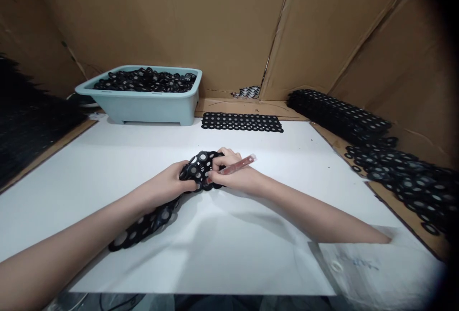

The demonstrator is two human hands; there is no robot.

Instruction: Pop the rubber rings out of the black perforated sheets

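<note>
Both hands, left hand (171, 184) and right hand (234, 177), hold a black perforated strip (163, 210) (no legible writing).

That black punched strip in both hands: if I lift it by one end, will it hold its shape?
Probably not. The black strip bunches between the left hand and right hand, and its tail droops under the left forearm, so it looks floppy. Full of holes, it is likely light.

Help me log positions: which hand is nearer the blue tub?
Left. The left hand is on the tub's side of the white sheet; the right hand lies farther right.
</note>
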